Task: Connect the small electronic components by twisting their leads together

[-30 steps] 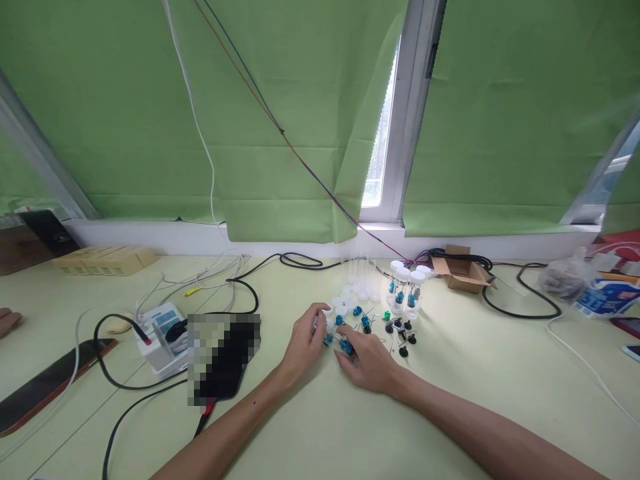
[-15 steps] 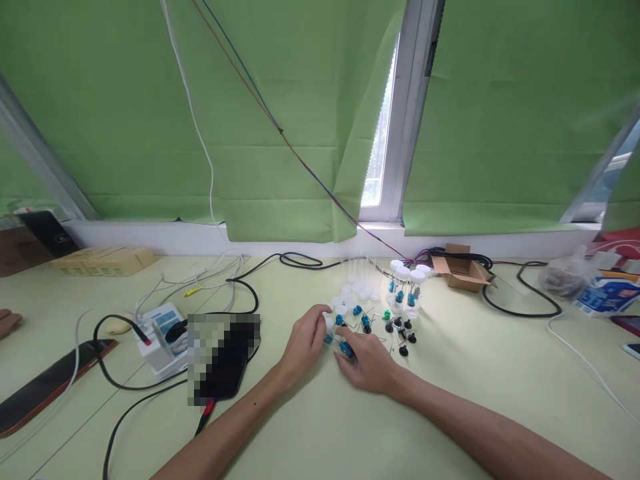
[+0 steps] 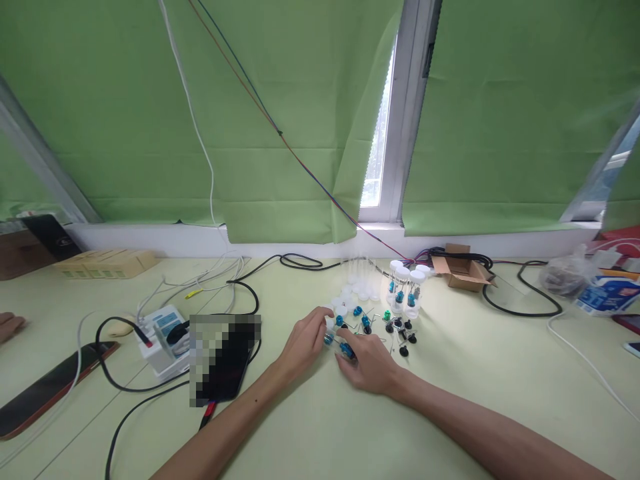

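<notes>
My left hand [image 3: 305,338] is closed, its thumb and fingers curled about a white round cap [image 3: 329,324]; a small blue part [image 3: 328,339] sits just below the cap. Beside it, my right hand [image 3: 370,361] is closed with the fingers bent round another small blue part [image 3: 347,349] that has a thin metal rod. The fingertips of both hands are partly hidden. Beyond them lie more blue parts [image 3: 366,321], a green one [image 3: 387,315] and several black knob-like pieces [image 3: 404,351], some with thin bent rods.
Capped clear tubes [image 3: 411,293] holding blue parts stand behind, near upright clear tubes [image 3: 364,283] and loose white caps. An open cardboard box [image 3: 463,273] is at the back right. To the left lie a phone [image 3: 233,363], a white power strip [image 3: 163,343] and cables. Another person's hand [image 3: 10,325] shows far left.
Both hands stay almost in place; my left hand's fingers shift slightly, and a little more of the blue part below the cap shows. The view moves very slightly.
</notes>
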`<control>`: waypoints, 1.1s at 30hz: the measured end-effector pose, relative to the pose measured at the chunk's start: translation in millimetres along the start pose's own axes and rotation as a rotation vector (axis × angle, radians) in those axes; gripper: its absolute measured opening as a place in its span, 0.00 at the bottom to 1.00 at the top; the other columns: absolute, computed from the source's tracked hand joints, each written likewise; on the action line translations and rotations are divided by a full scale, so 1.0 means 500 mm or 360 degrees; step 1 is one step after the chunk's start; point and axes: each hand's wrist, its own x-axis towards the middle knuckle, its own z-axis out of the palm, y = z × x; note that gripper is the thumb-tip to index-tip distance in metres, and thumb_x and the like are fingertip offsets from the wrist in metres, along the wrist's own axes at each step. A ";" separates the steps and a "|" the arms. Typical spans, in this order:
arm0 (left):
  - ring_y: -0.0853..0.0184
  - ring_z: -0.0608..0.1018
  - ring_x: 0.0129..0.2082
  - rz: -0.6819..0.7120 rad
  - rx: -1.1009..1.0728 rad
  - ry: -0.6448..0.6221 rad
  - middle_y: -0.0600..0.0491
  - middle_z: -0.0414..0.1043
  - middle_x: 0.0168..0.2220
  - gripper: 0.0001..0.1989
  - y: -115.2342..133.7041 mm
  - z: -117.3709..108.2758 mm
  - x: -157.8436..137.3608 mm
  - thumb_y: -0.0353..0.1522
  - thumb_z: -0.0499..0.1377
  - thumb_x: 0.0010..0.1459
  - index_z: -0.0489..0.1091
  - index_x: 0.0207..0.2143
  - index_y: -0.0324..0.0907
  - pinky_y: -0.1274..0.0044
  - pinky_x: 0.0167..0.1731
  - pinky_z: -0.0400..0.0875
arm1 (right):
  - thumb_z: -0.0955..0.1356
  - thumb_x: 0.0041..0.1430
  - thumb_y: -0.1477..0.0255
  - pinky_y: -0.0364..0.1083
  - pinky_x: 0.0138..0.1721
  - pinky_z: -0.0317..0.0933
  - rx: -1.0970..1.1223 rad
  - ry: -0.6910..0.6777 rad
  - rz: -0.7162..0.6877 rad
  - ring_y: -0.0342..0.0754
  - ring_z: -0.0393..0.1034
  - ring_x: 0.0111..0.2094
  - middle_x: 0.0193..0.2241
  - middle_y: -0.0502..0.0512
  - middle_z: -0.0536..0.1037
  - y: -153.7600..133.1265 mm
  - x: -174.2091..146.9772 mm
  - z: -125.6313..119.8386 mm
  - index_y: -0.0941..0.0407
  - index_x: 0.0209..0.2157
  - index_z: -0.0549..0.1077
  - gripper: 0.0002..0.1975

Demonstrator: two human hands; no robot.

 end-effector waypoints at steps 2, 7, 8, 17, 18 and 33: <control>0.66 0.73 0.34 -0.0004 -0.0003 0.0005 0.51 0.71 0.38 0.16 0.000 0.002 -0.001 0.28 0.41 0.63 0.66 0.45 0.43 0.76 0.37 0.65 | 0.64 0.58 0.70 0.42 0.25 0.53 -0.0007 0.0001 -0.0002 0.46 0.67 0.21 0.23 0.49 0.74 0.000 -0.001 -0.001 0.58 0.50 0.66 0.17; 0.67 0.71 0.31 -0.0094 -0.0042 0.0056 0.54 0.69 0.33 0.15 0.006 0.010 -0.005 0.28 0.42 0.62 0.66 0.44 0.43 0.76 0.34 0.63 | 0.64 0.57 0.71 0.42 0.26 0.53 -0.0028 0.0006 0.0002 0.45 0.68 0.21 0.23 0.50 0.75 0.001 -0.002 0.000 0.57 0.49 0.67 0.17; 0.67 0.70 0.30 -0.0126 -0.0053 0.0070 0.55 0.68 0.31 0.15 0.009 0.012 -0.005 0.28 0.42 0.62 0.66 0.44 0.43 0.77 0.33 0.63 | 0.65 0.57 0.71 0.42 0.25 0.53 -0.0033 0.0013 0.0003 0.46 0.68 0.21 0.23 0.50 0.76 0.002 -0.002 0.000 0.57 0.49 0.67 0.17; 0.68 0.65 0.25 -0.0293 -0.0157 0.0234 0.58 0.61 0.25 0.12 0.023 0.027 -0.005 0.29 0.43 0.62 0.65 0.40 0.44 0.77 0.29 0.60 | 0.65 0.59 0.72 0.42 0.27 0.56 -0.0075 0.0091 -0.0015 0.47 0.73 0.25 0.30 0.55 0.80 0.001 0.000 0.001 0.57 0.51 0.67 0.18; 0.68 0.65 0.25 -0.0300 -0.0166 0.0248 0.58 0.62 0.25 0.12 0.024 0.027 -0.005 0.30 0.43 0.62 0.65 0.40 0.43 0.77 0.29 0.60 | 0.65 0.59 0.72 0.42 0.27 0.56 -0.0079 0.0095 -0.0017 0.48 0.73 0.26 0.30 0.55 0.80 0.000 0.000 0.000 0.57 0.51 0.66 0.18; 0.74 0.63 0.20 -0.0440 -0.0724 0.0456 0.58 0.65 0.27 0.11 0.040 0.039 0.001 0.41 0.58 0.57 0.65 0.37 0.43 0.81 0.22 0.60 | 0.64 0.62 0.69 0.42 0.27 0.56 0.0044 0.0222 -0.0025 0.45 0.70 0.23 0.26 0.51 0.76 0.001 0.002 0.000 0.57 0.49 0.65 0.15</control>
